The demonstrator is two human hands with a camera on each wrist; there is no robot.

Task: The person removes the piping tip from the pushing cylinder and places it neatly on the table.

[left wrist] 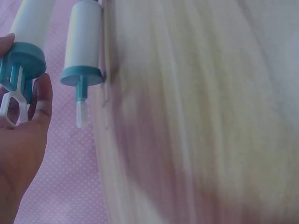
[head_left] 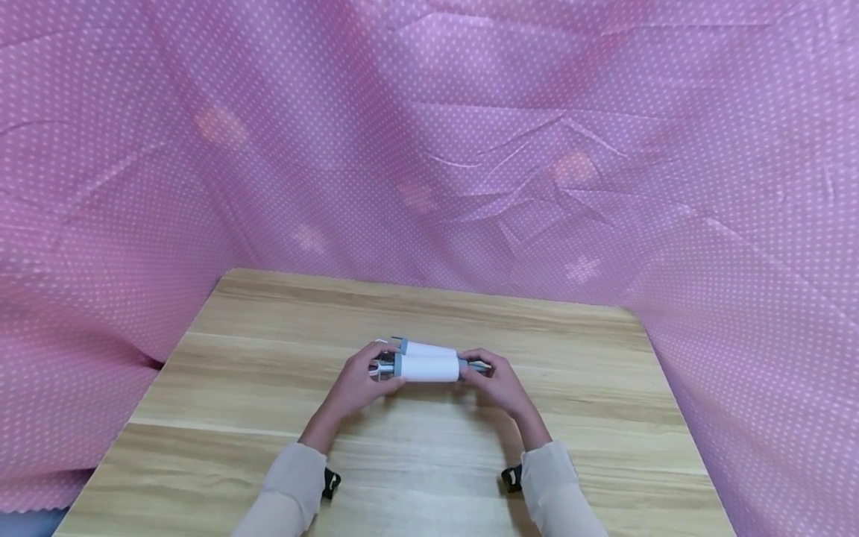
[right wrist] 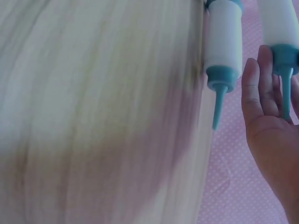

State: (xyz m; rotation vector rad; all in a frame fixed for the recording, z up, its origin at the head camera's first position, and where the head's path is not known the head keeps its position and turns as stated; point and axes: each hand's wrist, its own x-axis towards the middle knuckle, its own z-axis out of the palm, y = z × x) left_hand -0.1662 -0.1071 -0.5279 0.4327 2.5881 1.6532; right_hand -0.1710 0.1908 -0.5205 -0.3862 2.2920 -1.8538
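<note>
Pink dotted cloth (head_left: 470, 149) behind a wooden table (head_left: 416, 470).
Over it, left hand (head_left: 359, 380) grips one end of a white tube (head_left: 429, 369), right hand (head_left: 502, 385) pinches the other; second tube (head_left: 429, 348) just beyond.

Cloth (head_left: 463, 149): pink to violet, white dots, hung across the whole upper frame and down both sides. Folds run slantwise at upper left; sharper creases right of centre. Flowers (head_left: 582, 268) are scattered over it, some orange-tinted, others pale. Its scalloped hem shows at lower left. Below the hem, blue patch (head_left: 30, 522) in the lower left corner; probably fabric, but too little shows to be sure. Table (head_left: 570, 418): light wood grain with darker streaks, rounded far corners, filling lower centre. Wrist views: same table, grain blurred, dotted cloth beyond its edge.
</note>
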